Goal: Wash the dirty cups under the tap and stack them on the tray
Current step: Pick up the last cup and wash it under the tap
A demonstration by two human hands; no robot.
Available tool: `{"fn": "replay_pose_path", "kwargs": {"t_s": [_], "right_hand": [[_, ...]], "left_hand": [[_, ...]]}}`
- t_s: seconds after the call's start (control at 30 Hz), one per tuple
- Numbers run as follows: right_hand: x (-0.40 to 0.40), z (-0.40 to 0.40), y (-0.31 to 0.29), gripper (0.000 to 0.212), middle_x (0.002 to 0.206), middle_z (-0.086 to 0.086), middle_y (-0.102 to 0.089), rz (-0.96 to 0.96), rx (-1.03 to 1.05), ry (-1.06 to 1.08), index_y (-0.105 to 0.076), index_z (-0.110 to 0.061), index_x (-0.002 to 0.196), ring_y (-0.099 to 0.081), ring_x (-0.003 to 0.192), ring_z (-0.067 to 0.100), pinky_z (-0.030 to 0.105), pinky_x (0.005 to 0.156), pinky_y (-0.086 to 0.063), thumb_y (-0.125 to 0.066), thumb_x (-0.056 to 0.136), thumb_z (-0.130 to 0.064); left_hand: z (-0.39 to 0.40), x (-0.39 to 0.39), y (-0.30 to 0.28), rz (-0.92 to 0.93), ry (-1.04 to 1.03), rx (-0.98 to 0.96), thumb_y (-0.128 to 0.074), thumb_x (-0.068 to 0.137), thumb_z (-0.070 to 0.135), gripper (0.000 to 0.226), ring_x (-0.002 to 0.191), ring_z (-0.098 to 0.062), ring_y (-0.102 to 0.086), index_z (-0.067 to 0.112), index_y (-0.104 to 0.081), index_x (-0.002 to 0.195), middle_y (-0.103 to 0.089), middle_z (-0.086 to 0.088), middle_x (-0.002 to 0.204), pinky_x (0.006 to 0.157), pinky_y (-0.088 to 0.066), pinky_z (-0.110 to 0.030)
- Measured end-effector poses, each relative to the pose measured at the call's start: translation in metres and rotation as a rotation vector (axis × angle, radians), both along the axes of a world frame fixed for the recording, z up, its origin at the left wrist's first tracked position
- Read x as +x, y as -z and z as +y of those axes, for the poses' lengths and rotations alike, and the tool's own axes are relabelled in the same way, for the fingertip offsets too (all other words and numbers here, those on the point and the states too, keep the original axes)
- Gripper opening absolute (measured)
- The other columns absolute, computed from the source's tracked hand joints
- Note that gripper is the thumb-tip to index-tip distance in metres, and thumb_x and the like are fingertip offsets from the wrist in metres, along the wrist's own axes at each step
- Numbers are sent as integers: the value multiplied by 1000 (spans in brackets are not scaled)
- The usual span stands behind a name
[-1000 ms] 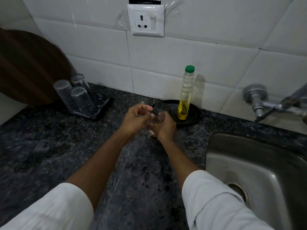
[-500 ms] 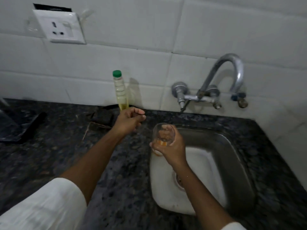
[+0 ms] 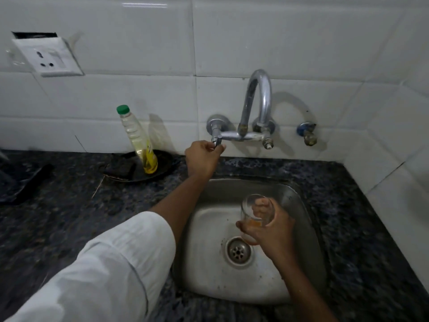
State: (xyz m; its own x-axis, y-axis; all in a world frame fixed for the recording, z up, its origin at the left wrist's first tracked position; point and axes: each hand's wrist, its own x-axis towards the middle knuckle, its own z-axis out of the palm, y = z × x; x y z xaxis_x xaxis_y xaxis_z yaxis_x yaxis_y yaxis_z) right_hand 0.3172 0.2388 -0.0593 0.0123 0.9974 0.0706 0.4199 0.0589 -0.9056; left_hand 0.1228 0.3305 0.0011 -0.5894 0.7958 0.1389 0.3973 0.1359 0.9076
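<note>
My right hand (image 3: 271, 228) grips a clear glass cup (image 3: 255, 212) with an orange residue at its bottom, held upright over the steel sink (image 3: 209, 228), a little below and in front of the spout. The chrome tap (image 3: 257, 101) curves out of the tiled wall above the basin. My left hand (image 3: 203, 156) is closed around the tap's left handle (image 3: 217, 141). No water is visible at the spout. The dark tray (image 3: 25, 182) shows only as an edge at the far left; its cups are out of sight.
A bottle of yellow liquid with a green cap (image 3: 137, 140) leans in a black dish (image 3: 148, 168) left of the tap. A second valve (image 3: 307, 134) sits on the wall at the right. A wall socket (image 3: 46, 56) is at upper left. Dark granite counter (image 3: 69, 217) surrounds the sink.
The view swung right from the tray to the sink. My right hand carried the cup from the counter to over the basin. My left hand left the cup and took the tap's left handle.
</note>
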Motion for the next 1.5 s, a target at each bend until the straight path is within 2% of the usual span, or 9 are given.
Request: {"fn": "replay_pose_path", "kwargs": {"t_s": [0.13,0.4,0.7,1.1,1.17,1.23,1.33,1.4,1.5], "right_hand": [[6,0,5,53,87,-10,-70,41,-54,26,-61,-33,84,-67,78,0,34,68,-59,-90,39,-36],[-1,13,6,56,86,-7,-71,76,-73,23,-62,-30,85,-68,79,5,35,71,-60,-95,41,-26],[-21,35,-7,55,86,-9,-69,112,-65,57,-58,-32,82,-67,80,8,37,78,-57,-94,42,-25],[-33,54,-27,49,77,-10,-66,64,-43,88,-57,-28,80,-64,71,8,24,65,-52,-93,48,-21],[-34,55,-26,49,77,-9,-67,80,-44,102,-59,-26,81,-64,71,8,27,66,-54,-93,47,-21],[-36,55,-23,49,77,-7,-68,122,-43,136,-59,-26,81,-66,72,11,33,69,-57,-92,45,-25],[-42,52,-22,48,84,-6,-70,198,-93,205,-59,-27,86,-67,78,12,34,73,-57,-91,50,-27],[-44,50,-23,49,90,-4,-69,248,-136,209,-58,-24,95,-68,84,14,29,72,-55,-89,57,-28],[-37,41,-24,66,117,-2,-57,73,-81,89,-45,-20,122,-58,106,14,24,81,-48,-81,70,-40]], "left_hand": [[4,1,2,85,-14,13,-72,83,42,33,65,-16,-69,11,-80,84,-75,-5,70,68,-56,-30],[6,-3,8,216,29,33,-58,87,37,41,54,-27,-63,5,-71,65,-65,-12,56,59,-53,-46],[8,-4,12,5,2,87,-66,87,22,28,59,-29,-69,8,-72,64,-70,-11,60,61,-57,-45],[6,-7,18,-171,2,90,-66,90,21,22,67,-23,-73,21,-68,68,-71,-4,66,68,-61,-46],[-3,0,28,-297,5,84,-64,91,30,14,77,-24,-72,22,-67,79,-73,-3,78,74,-61,-46],[-25,19,45,-564,80,-39,-55,94,45,18,91,-25,-68,28,-62,91,-71,-5,96,81,-58,-45],[-57,59,69,-1099,384,-340,-42,94,61,49,106,-27,-65,22,-68,112,-70,-11,115,88,-54,-47],[-65,75,78,-1394,447,-253,-41,94,58,57,107,-28,-67,13,-68,119,-71,-14,117,82,-57,-41],[-55,76,83,-1473,403,-158,-43,97,53,59,106,-27,-69,6,-62,128,-70,-17,118,79,-60,-36]]}}
